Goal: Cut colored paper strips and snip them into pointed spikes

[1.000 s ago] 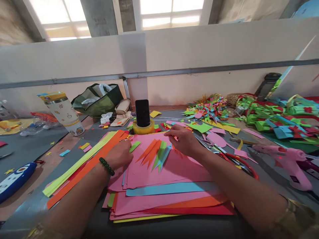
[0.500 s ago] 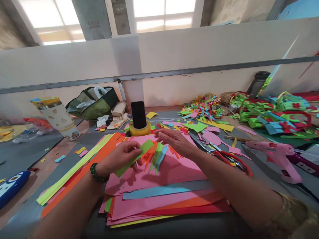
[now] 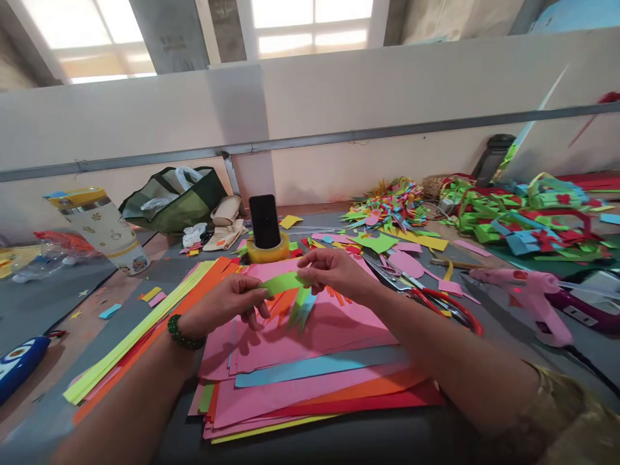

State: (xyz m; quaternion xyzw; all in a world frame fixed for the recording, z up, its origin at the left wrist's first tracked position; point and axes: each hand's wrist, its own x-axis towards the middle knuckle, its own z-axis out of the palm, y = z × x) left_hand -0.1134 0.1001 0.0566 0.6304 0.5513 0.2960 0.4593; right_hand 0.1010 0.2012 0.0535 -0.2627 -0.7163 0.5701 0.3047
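Observation:
A short green paper strip [image 3: 281, 284] is stretched between my two hands, slightly curved. My left hand [image 3: 237, 300] pinches its left end, and a dark green bead bracelet circles that wrist. At the other end, my right hand [image 3: 327, 271] has its fingers closed on the strip. Just below it, cut pointed pieces in orange [image 3: 282, 306], green and blue [image 3: 305, 310] lie on a stack of pink sheets [image 3: 320, 332]. Across the stack runs a long blue strip [image 3: 320, 365].
Long yellow strips [image 3: 145, 329] lie left of the stack. Behind it a phone [image 3: 265, 221] leans on a yellow tape roll [image 3: 268, 250]. Red-handled scissors [image 3: 448, 307] and a pink glue gun [image 3: 527, 294] lie at right; a tumbler [image 3: 104, 229] stands at left.
My right hand has closed on the right end of the green strip. The strip has turned from slanting to nearly level between both hands. The whole view has shifted slightly.

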